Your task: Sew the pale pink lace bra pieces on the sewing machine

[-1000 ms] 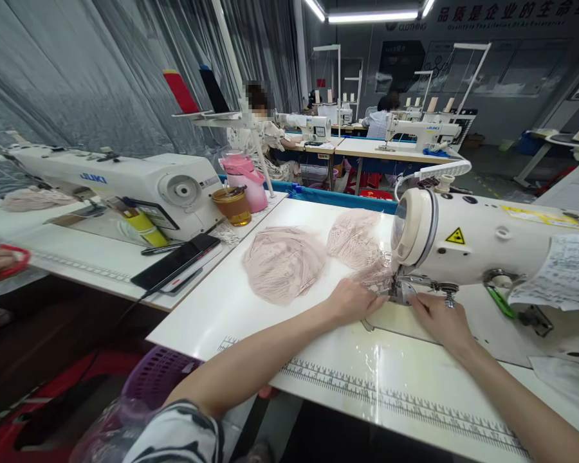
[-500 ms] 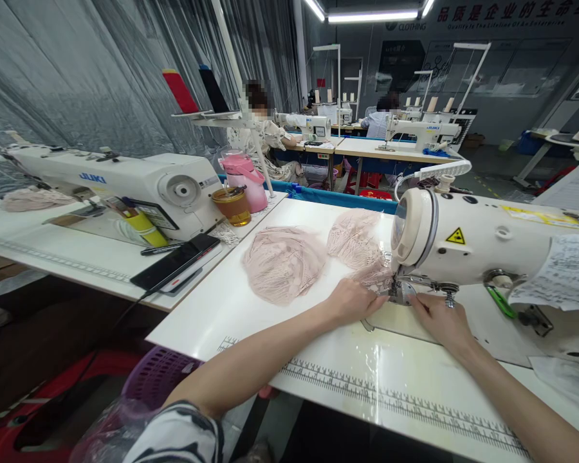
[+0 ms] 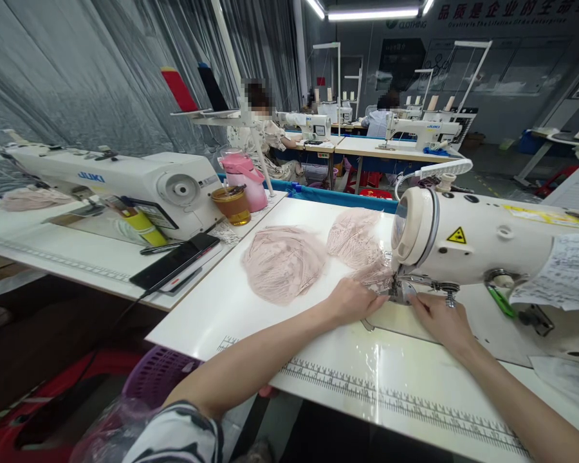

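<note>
My left hand (image 3: pixel 352 299) rests on the white table (image 3: pixel 251 308) with its fingers pressed onto a pink lace piece (image 3: pixel 375 275) just left of the needle. On the other side of the presser foot (image 3: pixel 401 290), my right hand (image 3: pixel 441 319) lies palm down with its fingertips at the fabric. Both hands sit under the head of a white sewing machine (image 3: pixel 482 247). Two heaps of pink lace pieces (image 3: pixel 284 262) (image 3: pixel 354 236) lie on the table behind my left hand.
A second white sewing machine (image 3: pixel 125 183) stands on the table to the left, with a phone (image 3: pixel 176 260), an amber jar (image 3: pixel 232 206) and a pink bottle (image 3: pixel 246 177) near it. A purple basket (image 3: pixel 157 379) sits under the table. Other people sew at far tables.
A hand with something red at the far left edge a second ago has gone from view. My own hands have stayed where they were.
</note>
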`<state>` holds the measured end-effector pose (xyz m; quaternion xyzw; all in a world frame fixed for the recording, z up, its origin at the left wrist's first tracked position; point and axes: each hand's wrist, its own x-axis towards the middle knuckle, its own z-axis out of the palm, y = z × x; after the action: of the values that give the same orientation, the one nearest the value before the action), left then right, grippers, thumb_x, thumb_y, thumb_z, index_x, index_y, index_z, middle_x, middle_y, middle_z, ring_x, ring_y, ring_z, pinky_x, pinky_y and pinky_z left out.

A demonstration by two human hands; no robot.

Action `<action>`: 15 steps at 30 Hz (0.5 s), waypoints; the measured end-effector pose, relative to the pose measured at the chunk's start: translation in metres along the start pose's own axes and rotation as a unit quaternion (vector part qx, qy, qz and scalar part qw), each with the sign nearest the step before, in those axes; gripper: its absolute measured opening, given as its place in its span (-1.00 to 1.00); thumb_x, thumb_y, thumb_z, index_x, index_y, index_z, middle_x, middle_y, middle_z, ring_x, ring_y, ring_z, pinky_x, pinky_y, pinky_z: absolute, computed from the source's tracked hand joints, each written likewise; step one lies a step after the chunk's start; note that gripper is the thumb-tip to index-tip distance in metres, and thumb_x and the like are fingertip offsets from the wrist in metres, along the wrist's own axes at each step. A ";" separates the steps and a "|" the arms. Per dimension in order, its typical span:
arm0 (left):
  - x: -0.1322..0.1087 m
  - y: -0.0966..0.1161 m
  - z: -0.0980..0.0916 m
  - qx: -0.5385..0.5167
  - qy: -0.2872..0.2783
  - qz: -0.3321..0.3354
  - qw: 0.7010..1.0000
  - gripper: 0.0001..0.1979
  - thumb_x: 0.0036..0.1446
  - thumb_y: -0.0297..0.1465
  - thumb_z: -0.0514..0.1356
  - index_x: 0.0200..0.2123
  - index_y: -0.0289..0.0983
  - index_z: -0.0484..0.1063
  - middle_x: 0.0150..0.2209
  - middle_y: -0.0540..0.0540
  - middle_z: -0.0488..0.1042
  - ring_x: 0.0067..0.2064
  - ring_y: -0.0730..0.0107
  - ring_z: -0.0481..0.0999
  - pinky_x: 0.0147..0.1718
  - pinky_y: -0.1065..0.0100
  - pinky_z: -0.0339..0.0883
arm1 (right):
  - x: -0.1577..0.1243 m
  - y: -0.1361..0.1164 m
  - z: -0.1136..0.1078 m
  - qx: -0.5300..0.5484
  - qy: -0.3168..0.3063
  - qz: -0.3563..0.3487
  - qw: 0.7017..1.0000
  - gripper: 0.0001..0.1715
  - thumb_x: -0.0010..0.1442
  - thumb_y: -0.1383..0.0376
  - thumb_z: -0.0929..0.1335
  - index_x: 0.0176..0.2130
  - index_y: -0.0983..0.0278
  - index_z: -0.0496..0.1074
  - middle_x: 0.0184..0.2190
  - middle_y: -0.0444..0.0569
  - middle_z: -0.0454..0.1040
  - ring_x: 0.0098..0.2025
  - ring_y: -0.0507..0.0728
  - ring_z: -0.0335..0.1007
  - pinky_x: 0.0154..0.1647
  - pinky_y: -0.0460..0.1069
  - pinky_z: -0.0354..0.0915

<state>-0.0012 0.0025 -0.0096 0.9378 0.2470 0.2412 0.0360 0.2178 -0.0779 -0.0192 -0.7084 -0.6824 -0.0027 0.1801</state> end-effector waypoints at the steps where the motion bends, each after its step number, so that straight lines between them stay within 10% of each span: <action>1: 0.000 0.000 0.000 0.000 0.000 0.000 1.000 -0.42 0.32 -0.23 -0.02 -0.75 -0.23 0.31 -0.53 -0.08 0.54 0.06 0.21 0.48 -0.49 0.41 0.41 | 0.000 0.000 0.000 -0.002 -0.002 0.001 1.000 -0.33 0.28 -0.08 0.05 -0.48 0.22 0.46 -0.58 -0.09 0.49 -0.56 0.08 0.33 -0.55 -0.07 0.06; 15: 0.000 0.001 0.001 -0.007 -0.007 -0.011 1.000 -0.40 0.34 -0.20 -0.07 -0.74 -0.24 0.34 -0.55 -0.10 0.52 0.01 0.20 0.51 -0.46 0.40 0.41 | 0.000 0.001 0.003 -0.060 -0.016 -0.003 0.998 -0.41 0.32 0.02 0.06 -0.37 0.19 0.50 -0.53 -0.08 0.51 -0.49 0.10 0.39 -0.51 -0.07 0.07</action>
<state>-0.0002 0.0015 -0.0100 0.9365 0.2553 0.2357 0.0470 0.2175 -0.0769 -0.0223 -0.7157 -0.6861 -0.0327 0.1262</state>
